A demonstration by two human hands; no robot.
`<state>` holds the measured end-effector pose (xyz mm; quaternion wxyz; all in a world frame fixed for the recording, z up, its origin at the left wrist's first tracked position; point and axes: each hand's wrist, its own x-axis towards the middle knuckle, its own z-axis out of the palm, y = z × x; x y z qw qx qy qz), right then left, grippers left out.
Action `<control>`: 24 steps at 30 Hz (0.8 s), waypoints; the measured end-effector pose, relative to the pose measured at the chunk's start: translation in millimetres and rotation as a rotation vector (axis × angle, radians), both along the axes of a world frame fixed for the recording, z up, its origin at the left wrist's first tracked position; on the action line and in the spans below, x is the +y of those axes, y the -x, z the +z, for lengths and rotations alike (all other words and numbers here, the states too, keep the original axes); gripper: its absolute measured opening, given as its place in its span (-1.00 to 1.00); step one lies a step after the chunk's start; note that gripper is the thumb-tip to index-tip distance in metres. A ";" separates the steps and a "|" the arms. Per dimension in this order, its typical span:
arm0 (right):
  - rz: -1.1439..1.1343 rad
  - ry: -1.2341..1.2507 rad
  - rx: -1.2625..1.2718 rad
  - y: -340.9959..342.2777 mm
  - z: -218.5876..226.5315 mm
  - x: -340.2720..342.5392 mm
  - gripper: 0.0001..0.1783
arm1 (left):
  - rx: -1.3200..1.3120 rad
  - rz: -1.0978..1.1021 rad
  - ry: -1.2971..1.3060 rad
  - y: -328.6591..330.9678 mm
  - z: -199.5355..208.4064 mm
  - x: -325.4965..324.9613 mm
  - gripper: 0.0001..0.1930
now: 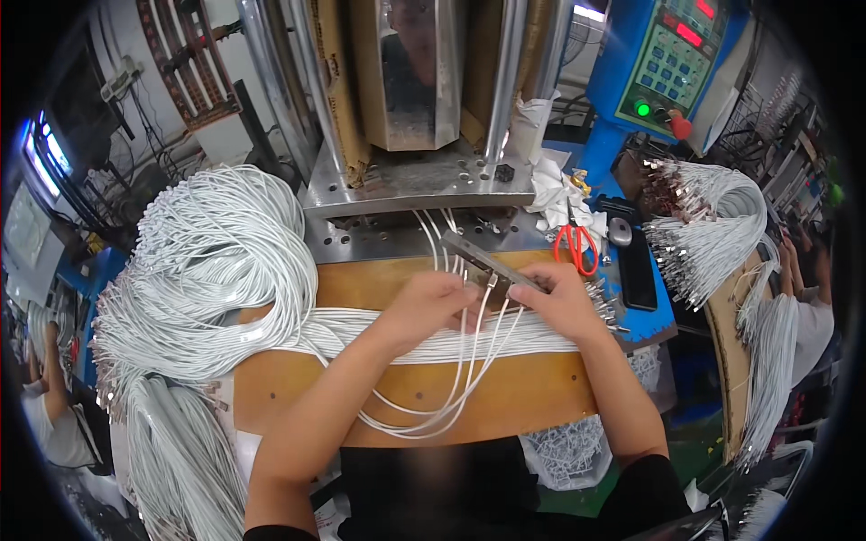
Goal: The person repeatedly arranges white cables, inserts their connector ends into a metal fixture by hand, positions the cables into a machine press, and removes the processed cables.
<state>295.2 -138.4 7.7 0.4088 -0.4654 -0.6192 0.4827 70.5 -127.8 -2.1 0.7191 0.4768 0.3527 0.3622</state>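
Observation:
In front of the press, my right hand (564, 302) grips a narrow metal bar (487, 260) with its thumb and fingers. The bar slants up to the left, and small metal cable ends sit along its lower side. My left hand (428, 307) is closed in a pinch on a white cable (465, 338) close to the bar. Several such cables hang in a loop over the brown board (505, 397). Below both hands a flat bundle of white cables (532, 341) lies across the board. Exactly where each cable end meets the bar is hidden by my fingers.
A large coil of white cables (216, 243) is heaped at left. The steel press (406, 189) stands ahead. To the right are red-handled scissors (577, 252), a phone (637, 270), a mouse (620, 231), a control box (667, 77) and more cables (713, 225).

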 end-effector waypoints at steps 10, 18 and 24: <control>0.103 -0.226 -0.121 11.3 26.3 -9.5 -0.72 | 0.062 -0.079 0.018 17.0 2.6 2.4 -0.80; -0.040 -0.264 -0.234 -5.7 16.8 -4.0 -0.78 | 0.106 0.160 -0.136 12.6 8.4 7.5 -0.83; -0.070 -0.224 -0.366 -23.7 6.3 3.0 -0.78 | 0.113 0.369 -0.192 37.6 1.7 26.8 -0.76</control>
